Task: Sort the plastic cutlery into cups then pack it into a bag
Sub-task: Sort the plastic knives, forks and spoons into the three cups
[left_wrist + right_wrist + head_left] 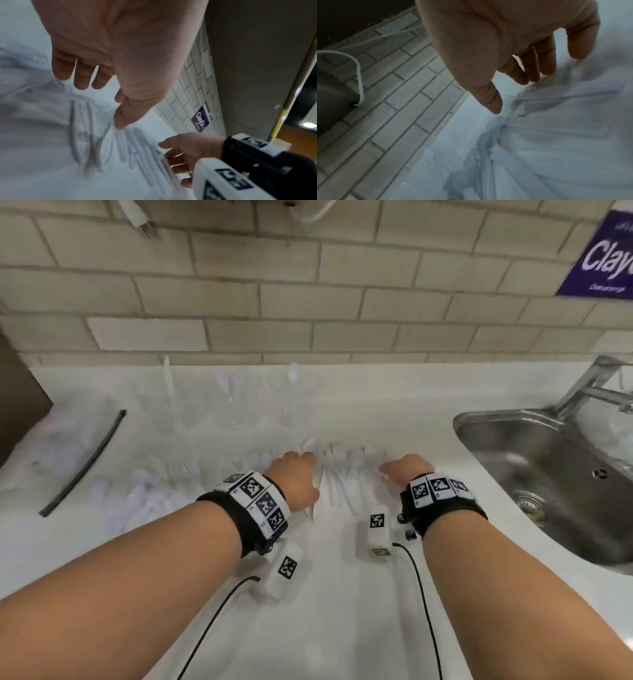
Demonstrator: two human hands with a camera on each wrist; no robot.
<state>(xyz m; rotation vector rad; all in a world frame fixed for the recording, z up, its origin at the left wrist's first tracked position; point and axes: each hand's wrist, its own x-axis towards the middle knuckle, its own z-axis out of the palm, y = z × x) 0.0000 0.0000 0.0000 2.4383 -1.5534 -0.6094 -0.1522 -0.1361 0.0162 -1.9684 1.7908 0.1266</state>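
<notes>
**Hands over the cutlery pile**

Hands work side by side above a loose pile of white plastic cutlery (337,477) that lies spread on the white countertop (325,594), spoons and forks mixed, between the 2 wrists and trailing off to the left. The left hand (295,479) is palm down at the left edge of the central heap; the left wrist view shows its fingers (82,75) straight and slightly spread, the thumb tip touching or just above a white handle, nothing held. The right hand (406,469) hovers at the right edge of the same heap, fingers (546,59) extended downward and relaxed, their tips at the blurred pieces; whether they touch is not clear.

Behind the pile, near the tiled wall (308,302), stand clear plastic cups (233,402), faint against the white surface; a few white utensils stand upright in them. At the far left lies a clear plastic bag with a black zip strip (85,460), flat on the counter. A stainless steel sink (548,474) with its tap is set into the counter to the right. A purple sign with white lettering (603,258) hangs on the wall at upper right. Both wrists wear black bands with black-and-white square markers (260,501).
</notes>
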